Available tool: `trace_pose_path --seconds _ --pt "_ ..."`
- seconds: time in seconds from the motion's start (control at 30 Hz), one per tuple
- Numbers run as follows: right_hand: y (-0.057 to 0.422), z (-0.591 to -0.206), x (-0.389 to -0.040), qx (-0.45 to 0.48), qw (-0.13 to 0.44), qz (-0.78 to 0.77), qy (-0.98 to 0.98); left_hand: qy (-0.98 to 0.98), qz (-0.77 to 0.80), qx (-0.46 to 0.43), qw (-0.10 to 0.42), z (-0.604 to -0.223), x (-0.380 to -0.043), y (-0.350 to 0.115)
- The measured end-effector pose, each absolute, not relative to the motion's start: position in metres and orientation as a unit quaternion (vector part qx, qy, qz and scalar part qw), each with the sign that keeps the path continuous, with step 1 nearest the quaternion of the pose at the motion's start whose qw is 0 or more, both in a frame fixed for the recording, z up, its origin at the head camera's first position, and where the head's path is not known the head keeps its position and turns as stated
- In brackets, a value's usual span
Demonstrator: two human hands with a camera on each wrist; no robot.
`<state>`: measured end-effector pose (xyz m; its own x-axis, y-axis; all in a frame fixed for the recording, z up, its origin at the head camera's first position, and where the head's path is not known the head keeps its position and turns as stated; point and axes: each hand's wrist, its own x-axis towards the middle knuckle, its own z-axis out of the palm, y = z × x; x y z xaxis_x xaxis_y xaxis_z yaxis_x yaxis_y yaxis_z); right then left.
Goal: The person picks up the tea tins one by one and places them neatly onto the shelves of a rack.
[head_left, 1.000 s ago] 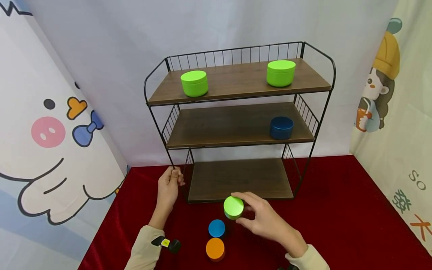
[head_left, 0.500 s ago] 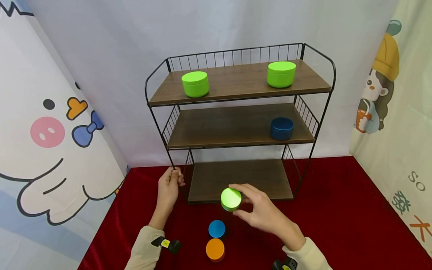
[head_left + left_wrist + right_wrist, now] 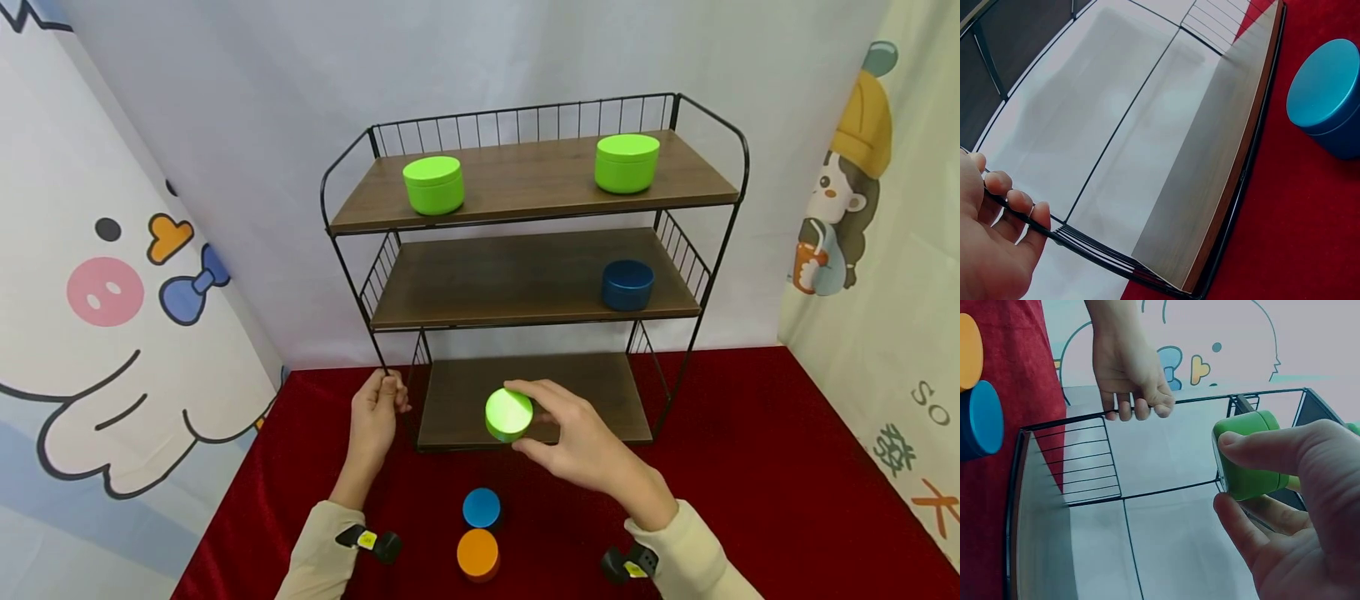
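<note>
My right hand (image 3: 581, 433) pinches a round green tin (image 3: 508, 414) between thumb and fingers, in front of the bottom shelf (image 3: 600, 400). In the right wrist view the thumb lies over the side of the green tin (image 3: 1250, 456). My left hand (image 3: 377, 410) grips the thin black side post of the shelf rack at the lower left; the left wrist view shows the fingers of the left hand (image 3: 1004, 231) curled round this bar. A blue tin (image 3: 482, 507) and an orange tin (image 3: 478, 554) stand close together on the red cloth between my forearms.
Two green tins, one left (image 3: 434, 185) and one right (image 3: 627, 163), stand on the top shelf (image 3: 525, 171). A dark blue tin (image 3: 627, 285) sits at the right of the middle shelf (image 3: 495, 279). Red cloth (image 3: 757, 467) lies under the rack; printed curtains (image 3: 862, 333) hang around.
My right hand has lifted the green tin up and slightly left, from before the rack's front edge to over the bottom shelf in the head view. The left hand keeps its place.
</note>
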<state>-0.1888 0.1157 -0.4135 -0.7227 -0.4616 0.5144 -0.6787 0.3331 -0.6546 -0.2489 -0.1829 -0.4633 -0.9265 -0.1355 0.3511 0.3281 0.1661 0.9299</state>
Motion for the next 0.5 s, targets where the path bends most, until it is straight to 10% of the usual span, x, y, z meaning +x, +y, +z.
trace_pose_path --seconds 0.5 --pt "0.109 -0.396 -0.199 0.362 0.137 0.46 -0.799 -0.743 -0.641 -0.066 0.182 -0.464 -0.249 -0.183"
